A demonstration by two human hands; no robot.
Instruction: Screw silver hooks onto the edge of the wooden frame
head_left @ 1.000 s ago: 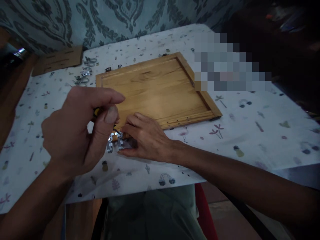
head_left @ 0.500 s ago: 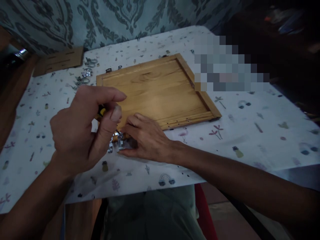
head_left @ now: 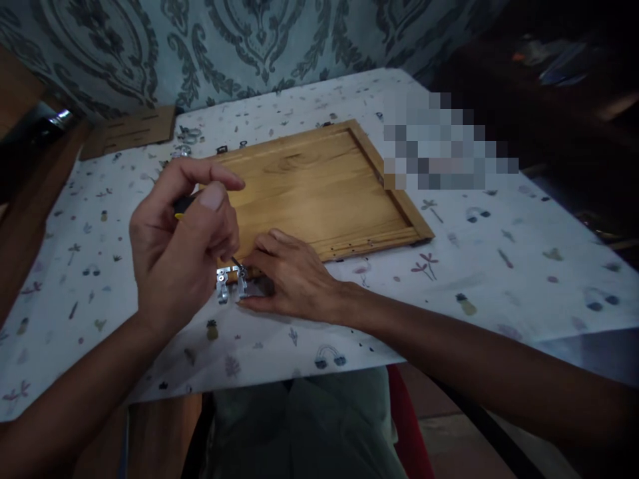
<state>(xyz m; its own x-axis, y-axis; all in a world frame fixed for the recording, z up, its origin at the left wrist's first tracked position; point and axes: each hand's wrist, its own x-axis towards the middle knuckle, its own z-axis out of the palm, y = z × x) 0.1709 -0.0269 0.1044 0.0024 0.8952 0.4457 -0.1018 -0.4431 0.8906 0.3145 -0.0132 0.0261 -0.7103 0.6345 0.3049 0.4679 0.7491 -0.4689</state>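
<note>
A flat wooden panel (head_left: pixel 319 189) with a raised frame lies on the patterned tablecloth (head_left: pixel 499 266). At its near left corner sits a small metal bracket (head_left: pixel 230 283). My left hand (head_left: pixel 182 249) is closed round a screwdriver with a yellow and black handle (head_left: pixel 184 206), its thin tip pointing down at the bracket. My right hand (head_left: pixel 292 276) rests on the cloth beside the corner, fingers curled and pressing on the bracket and the frame's edge.
More metal brackets (head_left: pixel 187 140) lie scattered at the far left of the table beside a brown cardboard piece (head_left: pixel 132 130). A patterned wall stands behind. The table's near edge runs just above my lap. A blurred patch covers the far right.
My left hand with the screwdriver has shifted right and closer to the bracket. The view has tilted slightly. My right hand has stayed in place.
</note>
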